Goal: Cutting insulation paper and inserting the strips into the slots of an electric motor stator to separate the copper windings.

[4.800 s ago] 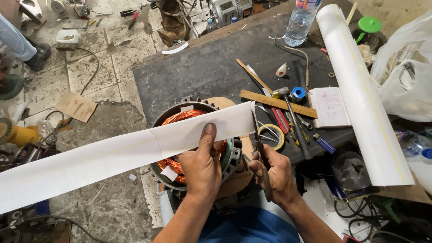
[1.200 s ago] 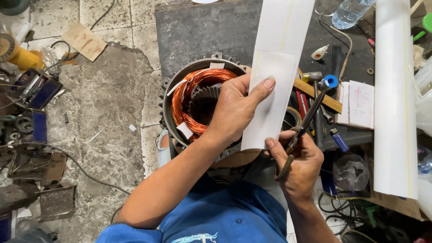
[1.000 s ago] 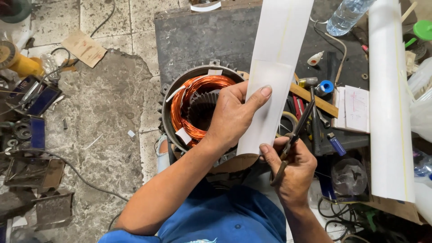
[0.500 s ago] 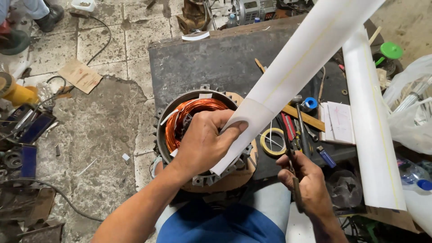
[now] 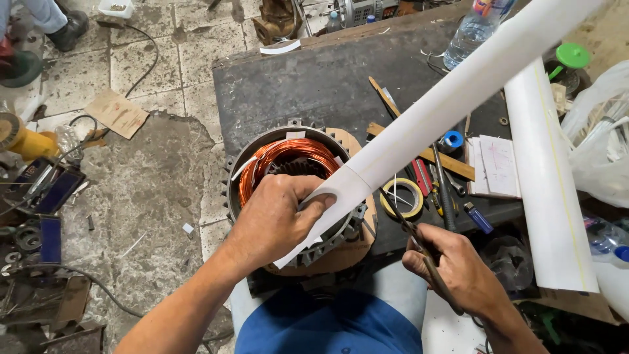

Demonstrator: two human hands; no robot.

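Observation:
My left hand (image 5: 278, 216) grips the near end of a long white paper strip (image 5: 452, 92) that runs up and to the right across the dark bench. The hand rests over a round motor stator (image 5: 288, 164) with copper windings. My right hand (image 5: 455, 269) holds scissors (image 5: 413, 233), blades pointing up-left toward the strip near its folded end, just apart from it.
A roll of white sheet (image 5: 547, 183) lies at the right of the dark bench (image 5: 308, 85). Beside it are a tape ring (image 5: 401, 196), a wooden ruler (image 5: 419, 154), screwdrivers, a lighter (image 5: 478, 217), a notepad (image 5: 495, 167) and a water bottle (image 5: 475, 29). Cables and scrap litter the floor at left.
The strip has swung from pointing straight up to slanting up-right. My left hand slid to its near end over the stator. My right hand with the scissors dropped lower right.

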